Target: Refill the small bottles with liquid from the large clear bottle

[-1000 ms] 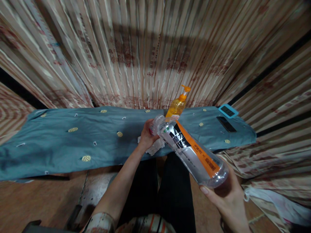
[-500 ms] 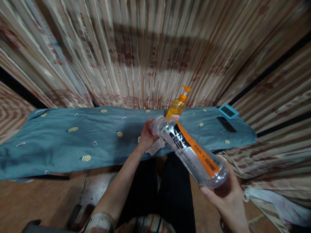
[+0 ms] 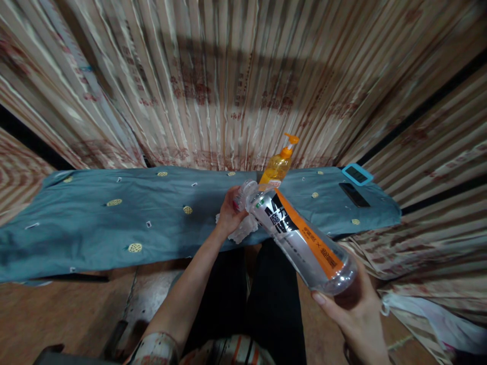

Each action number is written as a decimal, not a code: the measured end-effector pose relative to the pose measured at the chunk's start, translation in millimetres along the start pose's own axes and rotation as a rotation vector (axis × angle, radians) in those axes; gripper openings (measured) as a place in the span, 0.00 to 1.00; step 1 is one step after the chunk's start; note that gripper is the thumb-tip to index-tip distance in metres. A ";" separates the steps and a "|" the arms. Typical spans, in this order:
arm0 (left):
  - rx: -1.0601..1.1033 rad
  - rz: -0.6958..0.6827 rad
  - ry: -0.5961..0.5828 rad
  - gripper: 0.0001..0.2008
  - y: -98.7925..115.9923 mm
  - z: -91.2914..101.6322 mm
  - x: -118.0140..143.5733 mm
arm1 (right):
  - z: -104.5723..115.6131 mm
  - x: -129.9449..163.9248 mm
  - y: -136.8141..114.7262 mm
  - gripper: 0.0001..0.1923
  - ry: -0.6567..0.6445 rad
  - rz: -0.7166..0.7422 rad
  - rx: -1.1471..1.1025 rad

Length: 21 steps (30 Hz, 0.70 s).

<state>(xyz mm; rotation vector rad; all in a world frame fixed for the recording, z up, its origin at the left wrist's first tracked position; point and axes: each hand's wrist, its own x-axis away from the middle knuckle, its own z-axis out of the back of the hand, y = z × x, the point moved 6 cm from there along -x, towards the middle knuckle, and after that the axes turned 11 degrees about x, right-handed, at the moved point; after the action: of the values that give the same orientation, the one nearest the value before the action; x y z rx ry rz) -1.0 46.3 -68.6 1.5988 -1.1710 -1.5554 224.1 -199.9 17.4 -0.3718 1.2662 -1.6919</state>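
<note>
My right hand [image 3: 353,309] is wrapped round the base of a large clear plastic drink bottle [image 3: 289,228] with an orange, black and silver label. The bottle lies tilted, its neck pointing up and left toward my left hand [image 3: 230,213]. In the left hand's closed fingers is a small clear plastic container [image 3: 249,187], its mouth close to the bottle's neck; whether they touch I cannot tell. Liquid inside is hard to make out. A crumpled white tissue [image 3: 244,229] lies under the left hand. Behind the large bottle stands a yellow pump bottle [image 3: 277,168] with an orange pump head.
A teal cloth with pineapple prints covers the narrow table [image 3: 91,218]. At its right end are a blue-framed digital timer [image 3: 357,174] and a dark phone [image 3: 353,195]. Striped curtains [image 3: 213,91] hang behind and at both sides. A white bag [image 3: 437,319] is at lower right.
The large bottle has rolled slightly in my right hand, so its label sits a little differently. Both hands stay in nearly the same place.
</note>
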 end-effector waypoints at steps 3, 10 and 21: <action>0.000 -0.009 -0.004 0.35 -0.3 0.1 0.0 | 0.2 -0.1 -3.9 0.44 0.013 0.011 0.012; 0.015 -0.014 0.008 0.36 -1.5 -0.7 0.1 | -1.0 0.6 -3.9 0.44 0.018 0.024 0.038; 0.011 -0.008 -0.001 0.38 -3.2 -0.5 -0.2 | -1.9 1.0 -5.2 0.44 0.035 0.024 0.037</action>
<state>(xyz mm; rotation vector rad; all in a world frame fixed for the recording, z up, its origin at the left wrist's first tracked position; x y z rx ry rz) 0.1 47.8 -71.3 1.6118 -1.1768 -1.5576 219.6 -199.6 20.8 -0.3051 1.2587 -1.7060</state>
